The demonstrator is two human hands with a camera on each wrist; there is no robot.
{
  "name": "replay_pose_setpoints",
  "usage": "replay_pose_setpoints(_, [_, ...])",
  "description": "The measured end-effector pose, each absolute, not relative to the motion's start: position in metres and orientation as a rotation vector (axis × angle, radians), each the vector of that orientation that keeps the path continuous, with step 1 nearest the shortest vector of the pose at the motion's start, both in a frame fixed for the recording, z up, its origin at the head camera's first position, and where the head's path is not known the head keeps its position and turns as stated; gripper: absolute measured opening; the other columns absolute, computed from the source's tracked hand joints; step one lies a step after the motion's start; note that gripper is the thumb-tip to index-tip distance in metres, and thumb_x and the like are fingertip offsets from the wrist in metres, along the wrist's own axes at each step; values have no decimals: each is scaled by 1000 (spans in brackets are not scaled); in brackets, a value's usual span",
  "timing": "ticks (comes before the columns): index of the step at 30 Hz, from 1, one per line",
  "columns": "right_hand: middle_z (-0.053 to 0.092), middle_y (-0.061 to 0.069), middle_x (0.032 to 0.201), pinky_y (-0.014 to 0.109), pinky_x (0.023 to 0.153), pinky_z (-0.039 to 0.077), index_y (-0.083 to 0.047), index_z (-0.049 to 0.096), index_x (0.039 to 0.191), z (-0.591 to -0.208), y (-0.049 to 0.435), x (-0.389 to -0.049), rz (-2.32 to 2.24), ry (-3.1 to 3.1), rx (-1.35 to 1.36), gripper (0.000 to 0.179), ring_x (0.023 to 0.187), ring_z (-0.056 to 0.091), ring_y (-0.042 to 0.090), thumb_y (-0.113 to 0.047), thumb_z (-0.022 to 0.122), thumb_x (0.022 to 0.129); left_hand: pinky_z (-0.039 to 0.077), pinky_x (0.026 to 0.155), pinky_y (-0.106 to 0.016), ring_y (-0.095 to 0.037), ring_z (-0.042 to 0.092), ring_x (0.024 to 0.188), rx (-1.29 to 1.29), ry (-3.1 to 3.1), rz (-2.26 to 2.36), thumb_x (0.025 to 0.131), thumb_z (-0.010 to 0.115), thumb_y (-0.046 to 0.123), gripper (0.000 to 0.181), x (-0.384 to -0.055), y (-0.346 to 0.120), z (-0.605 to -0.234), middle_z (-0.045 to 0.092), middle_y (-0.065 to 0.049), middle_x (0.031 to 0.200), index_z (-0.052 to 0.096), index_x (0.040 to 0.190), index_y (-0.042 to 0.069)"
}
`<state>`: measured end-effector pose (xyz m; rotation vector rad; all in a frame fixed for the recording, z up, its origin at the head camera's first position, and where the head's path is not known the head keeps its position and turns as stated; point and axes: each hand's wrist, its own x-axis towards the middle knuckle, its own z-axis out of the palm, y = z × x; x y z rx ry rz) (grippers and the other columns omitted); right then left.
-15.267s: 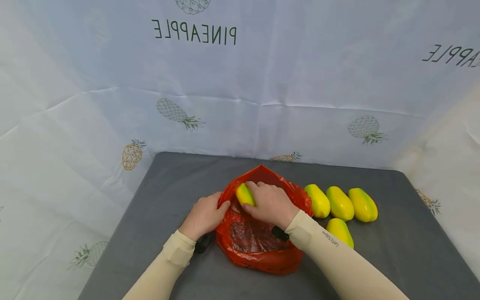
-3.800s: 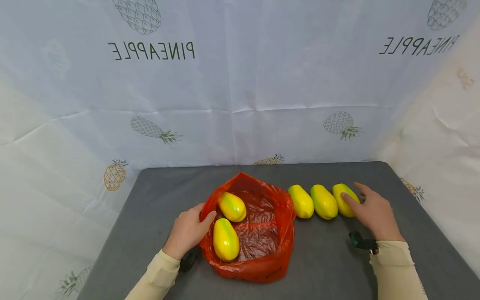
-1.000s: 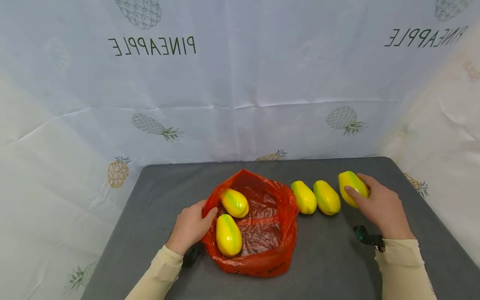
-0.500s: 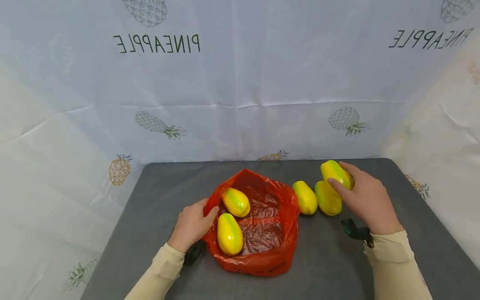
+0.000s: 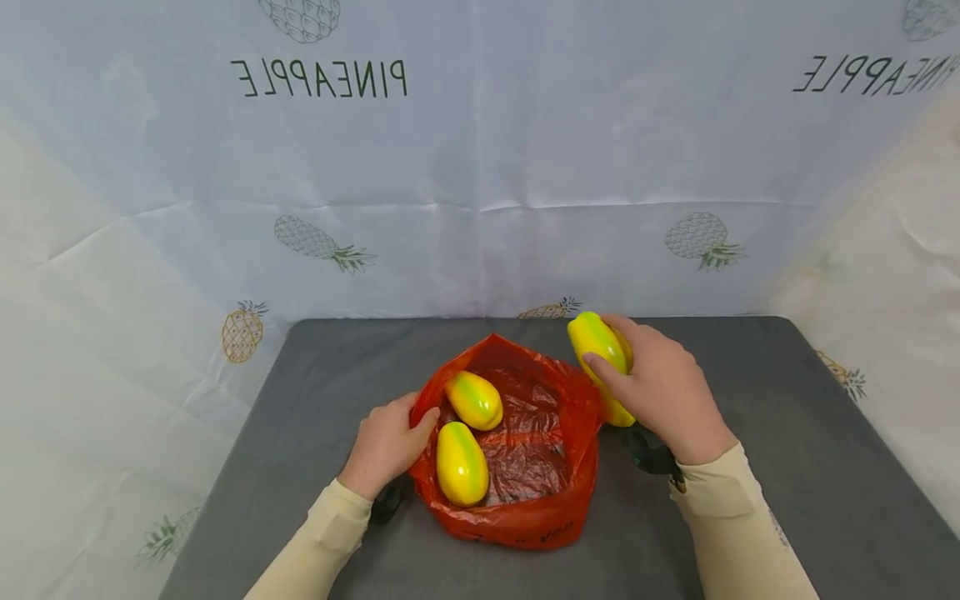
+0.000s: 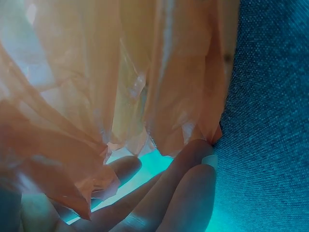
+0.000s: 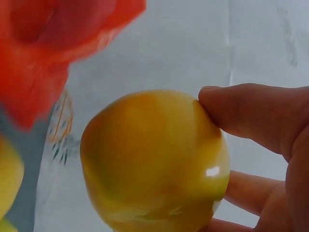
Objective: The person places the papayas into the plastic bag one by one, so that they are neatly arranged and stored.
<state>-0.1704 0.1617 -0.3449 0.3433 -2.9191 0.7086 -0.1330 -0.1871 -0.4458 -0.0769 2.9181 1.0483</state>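
A red plastic bag (image 5: 517, 527) stands with its mouth wide, in the middle of the table. Two yellow-green papayas, an upper one (image 5: 474, 401) and a lower one (image 5: 462, 464), lie inside along its left side. My left hand (image 5: 390, 442) pinches the bag's left rim, thumb on the inside; its fingers (image 6: 190, 193) show against the plastic in the left wrist view. Just off the bag's right rim, my right hand (image 5: 663, 387) grips another papaya (image 5: 597, 343), raised above the table. That papaya (image 7: 154, 159) fills the middle of the right wrist view.
Beneath the held fruit, a papaya (image 5: 619, 413) on the table touches or nearly touches the bag's right side, partly covered. My right hand hides the spot beside it. The grey table (image 5: 810, 467) ends at a pineapple-print cloth (image 5: 600, 150) behind.
My right hand has lifted the rightmost papaya and carried it left, over the other two, to the bag's right edge. My left hand keeps its hold on the rim.
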Motion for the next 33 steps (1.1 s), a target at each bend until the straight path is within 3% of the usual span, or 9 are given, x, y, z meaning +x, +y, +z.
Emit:
replay_pose_setpoints(10, [70, 16, 140, 49, 80, 62, -15, 56, 156, -354, 109, -161, 631, -2927, 514, 66, 101, 73, 31, -46, 74, 101, 61, 63, -32, -15, 60, 61, -82, 2911, 1066, 103, 72, 33, 25, -131, -189, -445, 70, -1, 80, 73, 115, 11])
replay_pose_setpoints(21, [76, 14, 120, 32, 62, 52, -11, 61, 151, -365, 77, -163, 554, -2954, 665, 64, 74, 63, 18, -41, 79, 97, 58, 61, -30, -15, 59, 60, -53, 2937, 1048, 104, 71, 33, 23, -131, -192, -444, 66, 1, 75, 73, 110, 11])
replay_pose_setpoints(33, [75, 16, 130, 47, 74, 62, -11, 60, 151, -380, 59, -175, 575, -3040, 655, 63, 89, 74, 30, -42, 77, 99, 54, 58, -28, -15, 57, 58, -43, 2935, 1039, 104, 70, 32, 21, -132, -192, -444, 62, 1, 70, 72, 108, 11])
